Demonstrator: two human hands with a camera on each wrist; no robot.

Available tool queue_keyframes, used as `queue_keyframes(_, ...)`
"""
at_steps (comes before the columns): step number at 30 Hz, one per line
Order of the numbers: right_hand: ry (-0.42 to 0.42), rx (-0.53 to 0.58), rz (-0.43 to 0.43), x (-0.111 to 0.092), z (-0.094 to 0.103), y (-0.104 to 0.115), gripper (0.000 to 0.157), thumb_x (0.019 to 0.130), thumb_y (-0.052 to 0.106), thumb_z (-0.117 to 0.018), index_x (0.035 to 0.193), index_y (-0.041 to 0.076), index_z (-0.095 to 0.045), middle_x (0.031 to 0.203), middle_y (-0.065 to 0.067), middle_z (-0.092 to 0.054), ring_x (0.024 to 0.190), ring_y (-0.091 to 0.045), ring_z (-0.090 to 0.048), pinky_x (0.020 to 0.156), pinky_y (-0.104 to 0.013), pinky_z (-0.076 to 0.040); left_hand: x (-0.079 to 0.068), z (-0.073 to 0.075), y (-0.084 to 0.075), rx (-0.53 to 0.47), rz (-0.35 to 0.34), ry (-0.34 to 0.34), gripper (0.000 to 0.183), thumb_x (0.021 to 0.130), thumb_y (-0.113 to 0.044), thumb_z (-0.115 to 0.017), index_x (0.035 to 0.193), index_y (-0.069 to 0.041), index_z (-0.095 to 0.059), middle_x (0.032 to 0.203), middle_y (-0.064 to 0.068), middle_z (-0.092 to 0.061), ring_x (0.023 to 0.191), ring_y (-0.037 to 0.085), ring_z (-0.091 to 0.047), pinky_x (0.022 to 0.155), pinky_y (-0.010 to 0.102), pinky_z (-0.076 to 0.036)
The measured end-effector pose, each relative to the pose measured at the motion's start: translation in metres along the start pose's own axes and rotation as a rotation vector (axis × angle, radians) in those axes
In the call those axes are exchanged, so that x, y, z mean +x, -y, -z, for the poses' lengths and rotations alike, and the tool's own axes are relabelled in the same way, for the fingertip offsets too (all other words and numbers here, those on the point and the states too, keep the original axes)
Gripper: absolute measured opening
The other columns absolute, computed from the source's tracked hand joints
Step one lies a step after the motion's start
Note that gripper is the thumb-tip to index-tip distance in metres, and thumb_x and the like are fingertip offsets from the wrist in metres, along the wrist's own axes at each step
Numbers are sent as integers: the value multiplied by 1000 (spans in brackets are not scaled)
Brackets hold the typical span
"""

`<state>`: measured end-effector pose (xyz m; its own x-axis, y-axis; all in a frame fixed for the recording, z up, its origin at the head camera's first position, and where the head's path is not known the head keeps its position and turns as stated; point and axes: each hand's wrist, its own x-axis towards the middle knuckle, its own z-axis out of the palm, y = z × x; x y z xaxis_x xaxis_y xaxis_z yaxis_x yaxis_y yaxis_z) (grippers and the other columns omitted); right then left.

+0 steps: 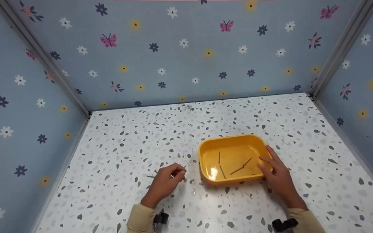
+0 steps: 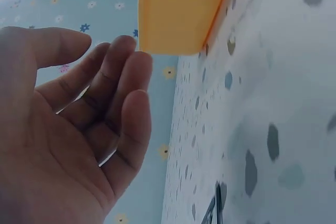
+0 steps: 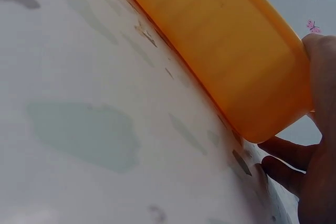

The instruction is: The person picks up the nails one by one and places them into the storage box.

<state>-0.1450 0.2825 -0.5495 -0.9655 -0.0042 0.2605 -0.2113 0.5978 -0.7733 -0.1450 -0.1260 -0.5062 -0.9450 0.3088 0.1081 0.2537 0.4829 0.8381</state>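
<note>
A yellow plastic tray (image 1: 231,140) stands on the speckled table, with several thin nails (image 1: 247,162) lying scattered on its floor. At its right end my right hand (image 1: 278,178) holds the rim, some fingers over the edge and others along the outer wall; the right wrist view shows fingertips low beside the tray's wall (image 3: 226,51). My left hand (image 1: 166,181) hovers left of the tray, fingers loosely bent, nothing seen between them in the left wrist view. Close beside that hand, a few more nails (image 1: 151,176) lie on the table, partly hidden by it.
Blue panels (image 1: 189,61) patterned with flowers and butterflies enclose the table (image 1: 125,129) at the back and both sides. Grey metal strips (image 1: 345,48) run up the corners. Dark straps (image 1: 161,218) sit at both wrists, by the beige sleeves.
</note>
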Motion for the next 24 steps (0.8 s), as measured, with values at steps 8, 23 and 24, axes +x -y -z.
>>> queue_keyframes(8,-5,9,17,1,0,0,34,101,19,-63,132,7,-64,163,1,-28,148,-25,-26,105,-5,-19,-6,13,10,212,52,2,13,100,-19,-61,102,-12,-72,88,-11,-64,80,10,-61,70,32,-51)
queue_keyframes(23,7,3,-6,0,1,0,36,102,22,-61,135,9,-63,164,6,-26,149,-24,-25,102,-4,-23,-17,15,33,600,-58,-135,12,82,-7,-75,94,-8,-72,109,10,-62,99,25,-59,77,41,-53)
queue_keyframes(24,8,0,-9,0,1,0,36,102,22,-61,135,9,-63,164,7,-25,149,-23,-25,102,-4,-23,-17,15,34,604,-47,-129,14,81,-7,-75,95,-8,-72,115,13,-62,105,29,-59,81,44,-53)
